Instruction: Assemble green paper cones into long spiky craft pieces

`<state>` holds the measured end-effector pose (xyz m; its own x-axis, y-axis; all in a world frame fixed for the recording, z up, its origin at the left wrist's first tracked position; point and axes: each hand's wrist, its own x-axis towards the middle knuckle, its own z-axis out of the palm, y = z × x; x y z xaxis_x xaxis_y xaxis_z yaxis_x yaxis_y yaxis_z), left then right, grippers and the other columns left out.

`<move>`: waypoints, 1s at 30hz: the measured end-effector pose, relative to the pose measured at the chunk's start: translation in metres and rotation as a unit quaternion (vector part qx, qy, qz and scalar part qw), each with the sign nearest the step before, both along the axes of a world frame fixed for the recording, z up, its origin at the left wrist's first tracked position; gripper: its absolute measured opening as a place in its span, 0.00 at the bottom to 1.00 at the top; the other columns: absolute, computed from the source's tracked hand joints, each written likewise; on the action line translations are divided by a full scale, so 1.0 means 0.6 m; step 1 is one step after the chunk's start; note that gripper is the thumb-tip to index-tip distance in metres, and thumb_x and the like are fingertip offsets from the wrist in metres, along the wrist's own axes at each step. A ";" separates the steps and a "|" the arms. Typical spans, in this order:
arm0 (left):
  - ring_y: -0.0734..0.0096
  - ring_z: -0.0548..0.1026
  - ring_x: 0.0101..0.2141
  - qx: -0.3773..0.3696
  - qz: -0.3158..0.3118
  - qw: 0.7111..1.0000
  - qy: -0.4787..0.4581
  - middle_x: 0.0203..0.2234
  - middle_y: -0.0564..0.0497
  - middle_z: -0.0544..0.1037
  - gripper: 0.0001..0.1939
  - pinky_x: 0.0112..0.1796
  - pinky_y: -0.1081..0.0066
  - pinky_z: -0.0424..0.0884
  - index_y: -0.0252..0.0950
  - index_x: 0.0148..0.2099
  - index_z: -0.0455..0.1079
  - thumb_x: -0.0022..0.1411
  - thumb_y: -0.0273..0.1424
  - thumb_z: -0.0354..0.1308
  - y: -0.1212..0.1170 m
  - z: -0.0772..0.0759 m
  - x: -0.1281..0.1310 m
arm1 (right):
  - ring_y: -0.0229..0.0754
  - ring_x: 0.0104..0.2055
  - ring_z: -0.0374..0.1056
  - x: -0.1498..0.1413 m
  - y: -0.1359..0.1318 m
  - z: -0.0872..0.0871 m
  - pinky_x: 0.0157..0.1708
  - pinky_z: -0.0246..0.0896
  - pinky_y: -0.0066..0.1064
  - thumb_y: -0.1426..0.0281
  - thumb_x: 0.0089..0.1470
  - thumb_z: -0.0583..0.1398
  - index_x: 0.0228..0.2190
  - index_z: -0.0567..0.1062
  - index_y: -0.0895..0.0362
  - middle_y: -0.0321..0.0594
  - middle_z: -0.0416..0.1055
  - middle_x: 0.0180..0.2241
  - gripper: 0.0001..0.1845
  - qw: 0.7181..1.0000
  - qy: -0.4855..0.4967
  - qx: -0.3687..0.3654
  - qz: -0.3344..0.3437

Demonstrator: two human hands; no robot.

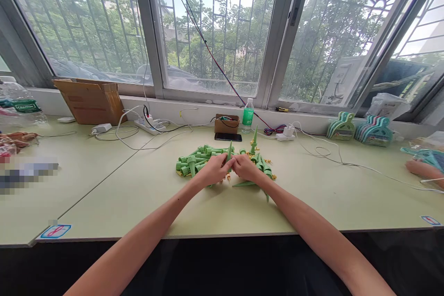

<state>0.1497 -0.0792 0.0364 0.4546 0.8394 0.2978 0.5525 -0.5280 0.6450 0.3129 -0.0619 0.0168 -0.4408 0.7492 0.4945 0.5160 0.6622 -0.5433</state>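
My left hand (214, 169) is closed around a green plastic spike (230, 149), whose pointed end sticks up above the fingers. My right hand (245, 166) meets it there, fingers pinched together against the left fingertips; what they grip is hidden. A small orange-yellow piece (228, 177) shows just below the two hands. Left of and behind my left hand lies a heap of green tubular spike parts (190, 163). Beside my right hand are more green spikes with yellow fittings (265, 166), one of them standing point-up (255, 141).
Behind the heap are a black phone (228, 137), a small cardboard box (226, 125) and a bottle with a green label (248, 116). White cables and a power strip (151, 125) run along the sill. Another person's hand (425, 169) is at the right edge.
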 end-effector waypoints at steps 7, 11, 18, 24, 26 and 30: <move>0.68 0.71 0.20 0.005 0.004 1.000 0.004 0.19 0.54 0.71 0.18 0.23 0.70 0.61 0.38 0.30 0.59 0.64 0.47 0.48 0.001 -0.001 0.000 | 0.33 0.20 0.54 0.001 0.001 -0.001 0.22 0.47 0.24 0.69 0.58 0.46 0.17 0.67 0.59 0.35 0.64 0.15 0.22 1.000 0.000 -0.005 -0.003; 0.68 0.70 0.19 -0.003 0.006 1.000 0.004 0.18 0.54 0.71 0.18 0.22 0.71 0.60 0.38 0.31 0.60 0.63 0.47 0.48 0.002 -0.003 0.000 | 0.33 0.20 0.54 0.001 0.002 -0.002 0.23 0.48 0.25 0.69 0.58 0.46 0.16 0.66 0.58 0.34 0.62 0.15 0.21 1.000 -0.001 0.002 -0.002; 0.69 0.68 0.17 -0.029 0.004 0.999 0.023 0.16 0.55 0.69 0.18 0.21 0.70 0.58 0.39 0.31 0.59 0.64 0.48 0.47 -0.001 0.002 -0.002 | 0.33 0.20 0.52 0.001 0.005 -0.005 0.23 0.47 0.25 0.70 0.57 0.46 0.17 0.63 0.57 0.33 0.60 0.15 0.20 1.000 -0.014 0.018 0.000; 0.69 0.67 0.17 -0.043 -0.001 0.999 0.029 0.16 0.55 0.69 0.18 0.21 0.70 0.56 0.39 0.30 0.57 0.64 0.47 0.46 -0.005 0.008 -0.003 | 0.33 0.20 0.50 0.002 0.005 -0.004 0.24 0.45 0.25 0.70 0.58 0.45 0.17 0.63 0.58 0.33 0.60 0.15 0.20 0.999 -0.039 0.026 -0.008; 0.70 0.66 0.17 -0.044 -0.001 0.999 0.029 0.16 0.55 0.69 0.18 0.21 0.70 0.56 0.39 0.30 0.57 0.64 0.47 0.46 -0.006 0.008 -0.003 | 0.32 0.20 0.49 0.002 0.004 -0.003 0.23 0.45 0.25 0.70 0.58 0.45 0.18 0.63 0.58 0.32 0.60 0.15 0.20 0.999 -0.041 0.027 -0.009; 0.70 0.66 0.18 -0.030 0.002 0.999 0.036 0.16 0.55 0.68 0.19 0.22 0.70 0.57 0.39 0.29 0.55 0.65 0.47 0.45 -0.006 0.007 -0.002 | 0.32 0.20 0.49 0.002 0.002 -0.002 0.23 0.44 0.25 0.70 0.58 0.45 0.18 0.63 0.58 0.32 0.60 0.16 0.19 0.999 -0.036 0.023 -0.008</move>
<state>0.1486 -0.0826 0.0408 0.4693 0.8569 0.2132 0.6002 -0.4867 0.6348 0.3143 -0.0608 0.0156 -0.4648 0.7336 0.4958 0.5635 0.6770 -0.4735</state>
